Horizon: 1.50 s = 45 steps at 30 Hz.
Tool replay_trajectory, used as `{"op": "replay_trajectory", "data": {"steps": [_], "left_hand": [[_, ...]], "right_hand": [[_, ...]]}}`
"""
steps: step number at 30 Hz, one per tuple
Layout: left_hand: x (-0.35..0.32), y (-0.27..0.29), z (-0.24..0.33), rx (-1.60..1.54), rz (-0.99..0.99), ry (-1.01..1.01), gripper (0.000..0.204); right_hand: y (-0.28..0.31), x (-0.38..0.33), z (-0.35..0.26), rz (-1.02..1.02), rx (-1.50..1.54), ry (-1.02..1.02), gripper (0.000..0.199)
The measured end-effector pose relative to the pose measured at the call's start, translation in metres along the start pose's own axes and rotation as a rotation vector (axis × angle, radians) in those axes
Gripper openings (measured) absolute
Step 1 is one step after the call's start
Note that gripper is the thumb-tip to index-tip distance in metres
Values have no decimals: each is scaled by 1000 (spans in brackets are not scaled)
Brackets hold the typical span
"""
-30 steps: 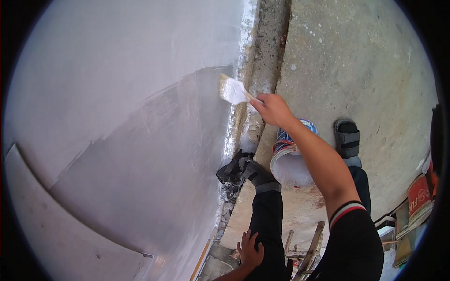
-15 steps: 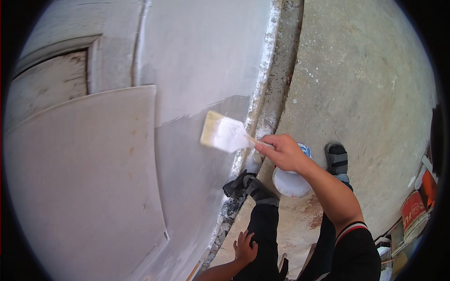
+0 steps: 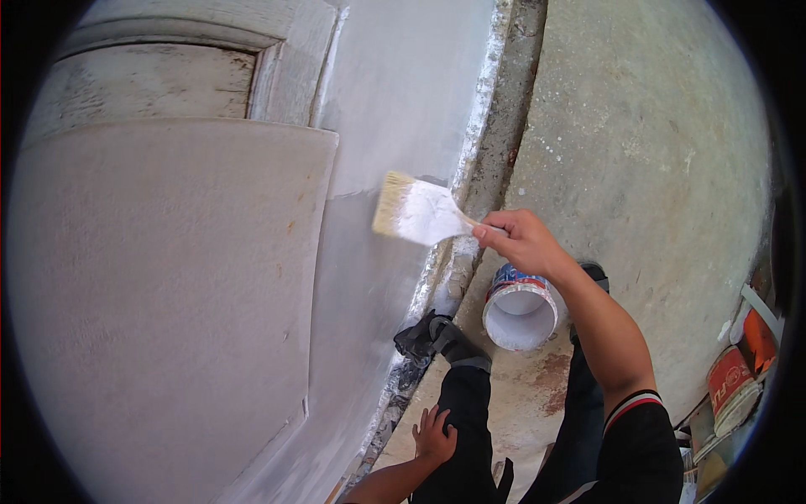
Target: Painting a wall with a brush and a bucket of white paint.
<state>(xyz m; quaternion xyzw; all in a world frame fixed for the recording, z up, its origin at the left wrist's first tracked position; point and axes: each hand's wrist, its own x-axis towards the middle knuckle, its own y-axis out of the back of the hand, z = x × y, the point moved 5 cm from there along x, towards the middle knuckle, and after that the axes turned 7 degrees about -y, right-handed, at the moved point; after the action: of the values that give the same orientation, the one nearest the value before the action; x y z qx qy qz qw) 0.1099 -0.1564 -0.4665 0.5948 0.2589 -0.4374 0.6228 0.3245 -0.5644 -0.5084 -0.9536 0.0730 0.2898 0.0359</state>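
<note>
My right hand [image 3: 522,242] grips the handle of a wide flat paintbrush [image 3: 428,212], whose body is coated in white paint. Its pale yellow bristles point left, over the wall [image 3: 357,239]; I cannot tell whether they touch it. Lighter paint covers the upper part of that wall, with a greyer patch below the ragged edge. On the ground below my right forearm stands a paint bucket [image 3: 520,315], white inside with a blue and red outside. My left hand [image 3: 434,435] rests on my left leg near the knee, fingers spread and holding nothing.
A large pale board [image 3: 176,277] leans at the left, in front of a weathered door [image 3: 159,80]. Along the wall's foot runs a paint-spattered gutter [image 3: 499,126]. Black plastic [image 3: 413,338] lies beside my left sandal [image 3: 457,343]. A red container [image 3: 732,386] stands among clutter at the right.
The brush and my right hand have shifted slightly right and up in the picture. The view has turned, and more of the bucket's opening shows. My left hand stays on my leg.
</note>
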Motion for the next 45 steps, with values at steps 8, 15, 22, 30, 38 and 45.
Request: {"op": "replay_trajectory", "data": {"steps": [8,15,22,30,38,45], "left_hand": [[-2,-5,3,8,25,-39,43],[1,-26,15,69,-255,78,50],[125,-41,40,-498,-37,-191,65],[256,-67,74,-841,-112,-76,87],[274,-75,67,-1008,-301,106,54],[201,-18,119,-999,-104,48,54]], "right_hand": [[1,26,-21,-32,62,55,33],[24,-3,118,144,-268,-185,41],[29,-149,186,100,52,-595,38],[33,-223,202,-2,-336,-645,43],[-1,-217,207,-196,-529,-622,33],[7,-215,146,-76,-749,-542,26]]}}
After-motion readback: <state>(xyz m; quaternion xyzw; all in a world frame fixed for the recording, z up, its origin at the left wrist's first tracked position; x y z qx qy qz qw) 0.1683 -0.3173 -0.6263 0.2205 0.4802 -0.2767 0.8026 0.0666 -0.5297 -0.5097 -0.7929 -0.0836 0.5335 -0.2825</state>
